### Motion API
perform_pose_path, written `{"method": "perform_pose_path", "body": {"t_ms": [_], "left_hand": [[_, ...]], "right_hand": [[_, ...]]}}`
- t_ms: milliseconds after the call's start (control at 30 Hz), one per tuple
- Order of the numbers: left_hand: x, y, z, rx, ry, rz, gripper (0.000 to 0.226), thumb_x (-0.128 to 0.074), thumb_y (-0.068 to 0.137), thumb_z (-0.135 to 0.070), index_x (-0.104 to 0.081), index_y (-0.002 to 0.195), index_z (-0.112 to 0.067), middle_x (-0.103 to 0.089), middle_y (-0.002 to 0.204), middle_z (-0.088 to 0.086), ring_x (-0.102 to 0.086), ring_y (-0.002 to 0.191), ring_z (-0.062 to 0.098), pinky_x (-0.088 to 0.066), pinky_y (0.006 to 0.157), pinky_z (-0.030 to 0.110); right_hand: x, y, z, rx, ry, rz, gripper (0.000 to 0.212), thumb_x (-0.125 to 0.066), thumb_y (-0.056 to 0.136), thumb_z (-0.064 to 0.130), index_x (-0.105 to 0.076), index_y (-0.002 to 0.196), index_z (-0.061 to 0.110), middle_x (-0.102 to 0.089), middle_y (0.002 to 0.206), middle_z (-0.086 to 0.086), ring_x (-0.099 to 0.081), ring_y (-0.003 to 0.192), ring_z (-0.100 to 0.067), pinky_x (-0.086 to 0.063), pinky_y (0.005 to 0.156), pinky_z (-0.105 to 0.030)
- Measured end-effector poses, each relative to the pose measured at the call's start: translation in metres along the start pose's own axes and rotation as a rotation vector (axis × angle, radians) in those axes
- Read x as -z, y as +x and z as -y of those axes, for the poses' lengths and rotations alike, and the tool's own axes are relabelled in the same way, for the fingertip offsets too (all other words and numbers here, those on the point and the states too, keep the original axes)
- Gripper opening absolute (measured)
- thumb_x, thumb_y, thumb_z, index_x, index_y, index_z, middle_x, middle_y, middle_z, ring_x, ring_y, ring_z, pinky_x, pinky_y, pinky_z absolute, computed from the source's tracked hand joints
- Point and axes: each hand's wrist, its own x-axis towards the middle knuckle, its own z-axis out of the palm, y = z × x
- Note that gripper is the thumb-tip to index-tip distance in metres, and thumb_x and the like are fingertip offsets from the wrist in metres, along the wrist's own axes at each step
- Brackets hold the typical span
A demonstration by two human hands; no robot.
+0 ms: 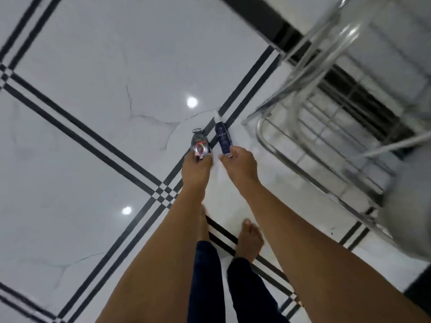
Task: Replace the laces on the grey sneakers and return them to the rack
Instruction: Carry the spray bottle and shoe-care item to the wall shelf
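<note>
Left hand: our left hand (197,165) grips the heel end of a grey sneaker (199,144), with the fingers curled round it. The toe points away from us and a red-orange patch shows on its upper side.
Right hand: our right hand (240,163) pinches the heel end of the second sneaker (222,138), thumb on one side and fingers on the other. This one reads darker, almost navy, in this light.
Where the sneakers are: both hang in the air side by side, close but apart. They are above the white tiled floor (93,66) with its black stripes, just left of the rack's near corner.
Rack: the chrome rack (259,136) stands to our right. Its rails are blurred, and we cannot tell what sits on them.
Laces: they are too small and blurred here, so we cannot tell whether fresh laces are threaded.
Stage, as we judge it: the pair is off the rack and in our hands. Whether we are fetching or returning it depends on the laces, which we cannot read.
Still to do: at the least, both sneakers must be set on the rack. If the old laces are still in, the whole relacing remains too.
Footing: we stand with a bare foot (249,238) on the tiles, in dark trousers (205,276).
</note>
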Motion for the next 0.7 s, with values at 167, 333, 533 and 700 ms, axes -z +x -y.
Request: {"method": "perform_pose_path", "body": {"t_ms": [167, 333, 533, 700], "left_hand": [[-0.028, 0.081, 0.033, 0.018, 0.008, -0.026, 0.039, -0.069, 0.078, -0.015, -0.048, 0.11, -0.011, -0.056, 0.098, 0.003, -0.056, 0.082, 0.016, -0.05, 0.07, 0.026], [-0.041, 0.107, 0.052, -0.076, 0.208, -0.121, 0.073, -0.077, 0.068, -0.024, -0.041, 0.128, -0.003, -0.046, 0.125, 0.015, -0.046, 0.116, 0.031, -0.038, 0.101, 0.042], [-0.01, 0.06, 0.031, -0.1, 0.111, -0.132, 0.066, -0.078, 0.064, -0.02, -0.046, 0.12, -0.005, -0.053, 0.115, 0.012, -0.053, 0.105, 0.03, -0.044, 0.095, 0.047], [0.061, -0.058, -0.038, -0.143, 0.026, -0.143, 0.071, -0.07, 0.053, -0.035, -0.046, 0.116, -0.013, -0.057, 0.109, 0.007, -0.056, 0.1, 0.028, -0.047, 0.092, 0.048]], "right_hand": [[-0.03, 0.085, -0.033, 0.084, -0.201, -0.075, 0.026, -0.064, 0.087, 0.02, -0.062, 0.108, 0.005, -0.063, 0.106, -0.012, -0.055, 0.084, -0.02, -0.039, 0.069, -0.022], [-0.047, 0.121, -0.047, 0.131, -0.246, -0.131, 0.036, -0.07, 0.082, 0.023, -0.061, 0.112, 0.006, -0.062, 0.109, -0.013, -0.06, 0.094, -0.026, -0.042, 0.072, -0.023], [-0.03, 0.058, -0.015, 0.111, -0.16, -0.102, 0.029, -0.071, 0.08, 0.015, -0.063, 0.106, 0.005, -0.064, 0.103, -0.012, -0.059, 0.084, -0.021, -0.046, 0.068, -0.024], [0.025, -0.082, 0.073, 0.141, -0.004, -0.077, 0.025, -0.069, 0.082, 0.011, -0.061, 0.104, 0.003, -0.059, 0.088, -0.003, -0.056, 0.079, -0.018, -0.047, 0.064, -0.024]]}}
